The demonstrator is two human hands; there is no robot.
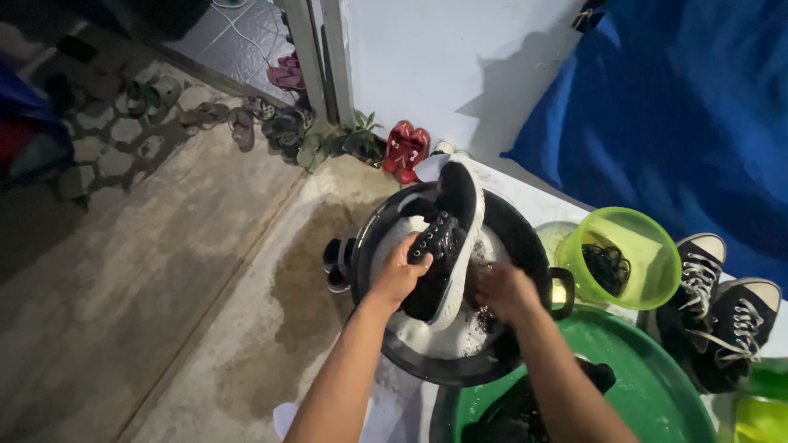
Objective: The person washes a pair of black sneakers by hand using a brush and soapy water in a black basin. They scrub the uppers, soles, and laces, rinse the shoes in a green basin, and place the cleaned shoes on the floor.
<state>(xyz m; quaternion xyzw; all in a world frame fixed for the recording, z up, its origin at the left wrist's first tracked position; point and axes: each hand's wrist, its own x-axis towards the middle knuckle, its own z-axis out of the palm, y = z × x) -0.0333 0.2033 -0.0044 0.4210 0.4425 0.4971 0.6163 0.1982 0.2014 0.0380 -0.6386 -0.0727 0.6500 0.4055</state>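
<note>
At the bottom of the frame a green tub (657, 385) sits nearest, with something dark lying in it. Just above it, the left hand (400, 275) grasps a black sneaker with a white sole (447, 238) by its laced upper, holding it tilted, toe up, over a black basin (525, 238) of soapy water at the centre. The right hand (502, 291) is down in the suds beside the shoe's heel; whether it is clenched on anything cannot be told. To the right stands a lime-green bucket (648, 283) holding dark laces, beside a pair of black high-top shoes (722, 303). Sandals (408, 148) line the white wall (443, 57) farther back. The soapy shoe looks likely to slip from the one-handed grip, and suds could splash onto the already wet concrete floor (205, 271), making it slick.
</note>
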